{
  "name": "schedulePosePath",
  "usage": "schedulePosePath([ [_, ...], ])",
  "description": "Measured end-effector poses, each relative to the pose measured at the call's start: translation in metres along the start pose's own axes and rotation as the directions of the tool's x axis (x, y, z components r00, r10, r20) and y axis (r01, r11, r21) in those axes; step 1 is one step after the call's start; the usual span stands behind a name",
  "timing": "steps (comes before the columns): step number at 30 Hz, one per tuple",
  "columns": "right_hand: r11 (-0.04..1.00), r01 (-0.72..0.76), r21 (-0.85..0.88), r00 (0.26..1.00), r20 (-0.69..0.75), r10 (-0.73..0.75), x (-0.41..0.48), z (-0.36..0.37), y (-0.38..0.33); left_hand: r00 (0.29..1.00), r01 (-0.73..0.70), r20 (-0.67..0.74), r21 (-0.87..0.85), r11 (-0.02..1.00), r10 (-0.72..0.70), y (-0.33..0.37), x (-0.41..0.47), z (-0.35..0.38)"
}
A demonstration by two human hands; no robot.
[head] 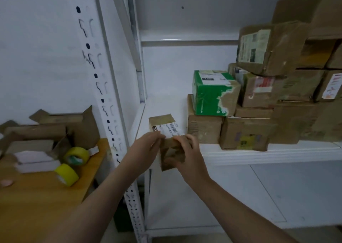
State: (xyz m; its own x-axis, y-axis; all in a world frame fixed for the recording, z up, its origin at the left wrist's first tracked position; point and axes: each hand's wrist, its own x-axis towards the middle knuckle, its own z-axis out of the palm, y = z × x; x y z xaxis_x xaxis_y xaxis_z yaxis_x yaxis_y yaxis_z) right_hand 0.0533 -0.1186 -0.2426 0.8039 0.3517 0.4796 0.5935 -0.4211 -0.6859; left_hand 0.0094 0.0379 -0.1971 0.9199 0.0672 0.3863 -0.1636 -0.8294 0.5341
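Holding a small cardboard box [171, 156] between both hands, the person curls the left hand [146, 148] round its left side and wraps the right hand [187, 154] round its right side and front. The box, with a white barcode label [171, 129] on top, is at the front edge of the white shelf [268, 154], just left of the stacked cartons [246, 133] and the green box [209, 94]. Whether it rests on the shelf cannot be told.
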Motion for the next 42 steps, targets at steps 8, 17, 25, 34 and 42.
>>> schedulePosePath([
  [8,0.996,-0.085,0.004,0.984,0.156,0.083,0.037,0.019,0.000,0.985,-0.171,0.104,0.582,0.795,0.136,-0.015,0.024,0.002],
  [17,0.990,0.019,-0.142,1.000,0.021,-0.016,0.037,-0.013,0.011,0.996,-0.086,0.086,0.660,0.746,0.039,-0.033,0.069,0.007],
  [25,0.944,0.170,-0.283,0.892,-0.363,-0.270,0.041,-0.094,-0.010,0.951,-0.158,-0.242,0.146,0.977,0.190,0.049,0.091,0.008],
  [34,0.977,-0.210,0.045,0.893,-0.398,0.211,0.067,-0.148,0.005,0.999,0.024,0.034,-0.378,0.926,-0.012,0.109,0.142,0.026],
  [42,0.895,-0.125,0.429,0.896,-0.338,0.287,0.062,-0.129,0.008,0.978,0.058,-0.112,-0.674,0.737,-0.179,0.108,0.122,0.049],
])
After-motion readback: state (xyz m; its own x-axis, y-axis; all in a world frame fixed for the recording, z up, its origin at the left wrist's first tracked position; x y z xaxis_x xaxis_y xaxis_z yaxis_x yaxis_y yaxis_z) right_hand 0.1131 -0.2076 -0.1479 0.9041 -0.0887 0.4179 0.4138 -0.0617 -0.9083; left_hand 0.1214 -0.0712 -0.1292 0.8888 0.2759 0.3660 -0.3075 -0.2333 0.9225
